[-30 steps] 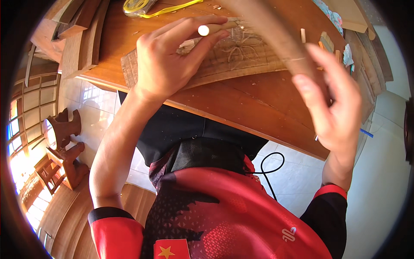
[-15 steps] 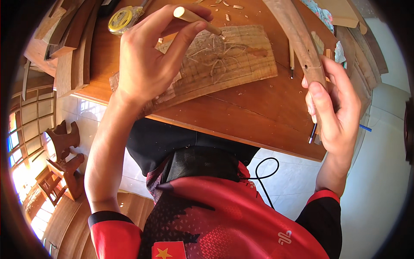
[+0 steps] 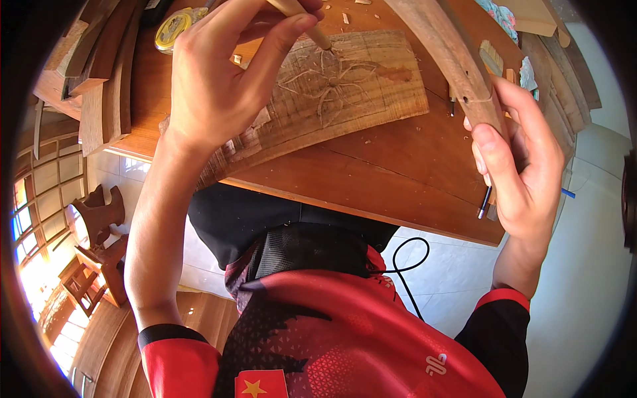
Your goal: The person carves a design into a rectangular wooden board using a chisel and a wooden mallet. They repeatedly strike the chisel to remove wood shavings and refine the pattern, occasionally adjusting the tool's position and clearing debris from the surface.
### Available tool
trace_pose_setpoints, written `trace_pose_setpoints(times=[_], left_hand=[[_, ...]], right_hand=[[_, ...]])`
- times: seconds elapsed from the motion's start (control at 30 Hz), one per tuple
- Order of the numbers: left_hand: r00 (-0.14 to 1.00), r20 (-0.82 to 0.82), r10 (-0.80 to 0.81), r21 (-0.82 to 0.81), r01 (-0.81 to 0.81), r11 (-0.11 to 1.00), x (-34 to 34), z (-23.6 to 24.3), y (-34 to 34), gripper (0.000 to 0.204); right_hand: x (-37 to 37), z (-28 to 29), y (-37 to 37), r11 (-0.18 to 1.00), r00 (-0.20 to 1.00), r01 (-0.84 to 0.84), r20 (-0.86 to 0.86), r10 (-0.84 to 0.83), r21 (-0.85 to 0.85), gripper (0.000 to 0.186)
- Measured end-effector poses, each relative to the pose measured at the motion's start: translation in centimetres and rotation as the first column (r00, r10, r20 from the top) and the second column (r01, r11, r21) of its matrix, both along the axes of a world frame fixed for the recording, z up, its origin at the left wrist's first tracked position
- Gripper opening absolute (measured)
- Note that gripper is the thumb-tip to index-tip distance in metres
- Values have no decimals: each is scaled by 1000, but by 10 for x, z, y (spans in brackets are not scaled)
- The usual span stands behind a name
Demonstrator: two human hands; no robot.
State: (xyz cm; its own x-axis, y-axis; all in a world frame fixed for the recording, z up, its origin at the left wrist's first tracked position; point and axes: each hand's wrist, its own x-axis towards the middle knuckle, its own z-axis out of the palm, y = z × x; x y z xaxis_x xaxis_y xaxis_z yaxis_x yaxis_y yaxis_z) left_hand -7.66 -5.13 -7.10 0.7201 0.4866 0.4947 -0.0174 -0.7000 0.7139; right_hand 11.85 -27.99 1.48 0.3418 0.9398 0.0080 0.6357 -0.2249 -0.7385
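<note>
A carved wooden board (image 3: pixel 378 99) lies slanted on the table, with a flower outlined in its face. My left hand (image 3: pixel 219 93) is closed around the pale round handle of a chisel (image 3: pixel 312 32). The chisel leans with its lower end at the flower's upper part; its blade is too small to make out. On the right, my right hand (image 3: pixel 521 156) grips a long brown wooden stick (image 3: pixel 458 60), raised above the table's right side. The stick's far end runs out of the picture at the top.
Wood chips (image 3: pixel 346 18) are scattered beyond the board. A yellow tape measure (image 3: pixel 174 28) sits at the far left beside stacked planks (image 3: pixel 99 86). A brush (image 3: pixel 491 56) and a crumpled cloth (image 3: pixel 497 16) lie at the far right. A blue-ended pencil (image 3: pixel 485 202) is near my right hand.
The scene has shifted slightly upward in view. The stick's upper end has swung a little to the left, and both hands keep their grips. The chisel stays at the flower.
</note>
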Motion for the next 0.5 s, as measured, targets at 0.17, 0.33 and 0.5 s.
trace_pose_setpoints(times=[0.17,0.33,0.5], left_hand=[[987,132,-88,183,63,981,11,-1,10,11],[988,110,-105,227,78,971,14,1,9,10],[997,58,-46,112,40,993,16,15,0,10]], right_hand=[[-2,0,1,1000,1000,3,17,-3,5,45],[-5,4,1,1000,999,15,33,-14,-24,45],[-5,4,-1,1000,999,19,37,-19,-10,45]])
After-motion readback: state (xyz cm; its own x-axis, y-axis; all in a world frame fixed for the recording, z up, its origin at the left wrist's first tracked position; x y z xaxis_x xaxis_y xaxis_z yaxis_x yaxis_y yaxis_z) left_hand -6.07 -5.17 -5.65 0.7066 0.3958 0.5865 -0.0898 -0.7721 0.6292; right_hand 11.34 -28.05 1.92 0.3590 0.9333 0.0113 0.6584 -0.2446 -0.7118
